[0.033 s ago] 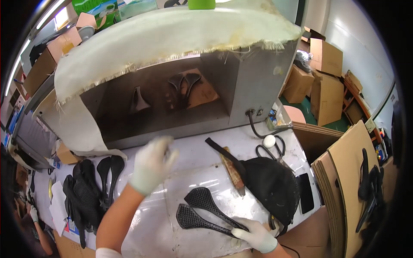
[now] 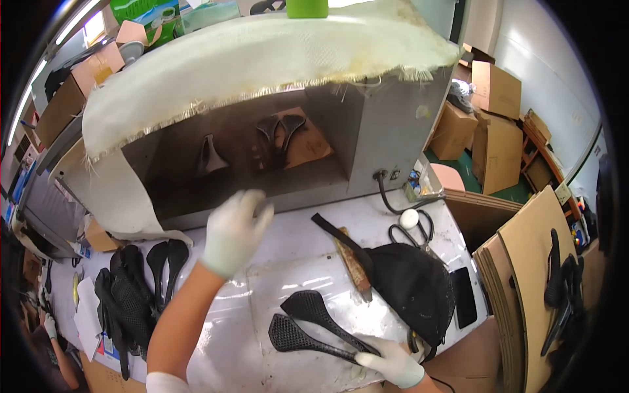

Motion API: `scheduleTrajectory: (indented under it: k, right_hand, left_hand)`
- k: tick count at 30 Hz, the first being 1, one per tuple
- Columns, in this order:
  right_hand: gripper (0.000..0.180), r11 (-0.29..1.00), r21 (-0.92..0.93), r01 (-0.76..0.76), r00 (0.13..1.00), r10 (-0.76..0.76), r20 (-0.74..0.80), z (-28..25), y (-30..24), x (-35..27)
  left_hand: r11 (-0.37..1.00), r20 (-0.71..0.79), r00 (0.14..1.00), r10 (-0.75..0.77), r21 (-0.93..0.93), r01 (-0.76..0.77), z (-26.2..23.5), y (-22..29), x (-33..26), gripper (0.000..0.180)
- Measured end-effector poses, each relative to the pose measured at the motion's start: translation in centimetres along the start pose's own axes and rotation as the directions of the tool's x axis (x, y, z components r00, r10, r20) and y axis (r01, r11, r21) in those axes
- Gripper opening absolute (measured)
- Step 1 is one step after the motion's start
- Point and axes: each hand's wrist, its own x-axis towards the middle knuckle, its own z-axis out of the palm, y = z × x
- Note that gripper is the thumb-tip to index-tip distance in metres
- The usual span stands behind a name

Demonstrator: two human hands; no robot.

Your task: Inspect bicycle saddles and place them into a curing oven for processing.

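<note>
Your two saddle shells (image 2: 314,324) lie on the table (image 2: 275,262) at lower centre, with the bag (image 2: 413,288) to their right. The saddle pile (image 2: 134,295) sits at lower left, and the oven box (image 2: 262,150) stands behind, upper centre, with cardboard sheets (image 2: 531,275) at far right.

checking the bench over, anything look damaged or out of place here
The pale cloth draped over the grey oven box has a ragged, fraying front edge with loose threads hanging down over the opening. Nothing looks spilled.

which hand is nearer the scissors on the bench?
Right. The right hand rests at the near edge on the black saddle shells, below the scissors. The left hand is raised before the oven opening, farther off to their left.
</note>
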Motion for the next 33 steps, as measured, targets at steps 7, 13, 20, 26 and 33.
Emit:
scheduleTrajectory:
  k: [7,13,20,26,33]
  right_hand:
    - [0.036,0.991,-0.131,-0.04,0.947,-0.005,-0.322,-0.9,0.9,-1.5]
    - [0.037,0.925,-0.242,0.294,0.868,-0.364,-0.337,-2.4,0.6,-1.8]
    - [0.041,0.794,0.214,0.569,0.745,-0.387,-0.543,-3.6,-5.3,0.2]
    - [0.038,0.595,0.434,0.676,0.673,-0.259,-0.693,3.3,-11.8,13.7]
    - [0.046,0.556,0.542,0.63,0.761,-0.303,-0.574,8.4,-17.4,30.8]
  left_hand:
    - [0.87,0.284,0.844,-0.455,0.345,0.353,10.2,-5.3,12.0,0.06]
    - [0.936,-0.002,0.938,-0.346,0.073,0.345,5.8,-4.2,9.8,0.059]
    - [0.981,0.119,0.974,-0.194,0.021,0.193,-8.0,3.7,-10.9,0.066]
    - [0.807,0.351,0.732,-0.584,0.155,0.569,-14.8,11.6,-26.2,0.062]
    - [0.7,-0.131,0.693,-0.709,-0.253,0.668,-13.6,9.6,-33.8,0.062]
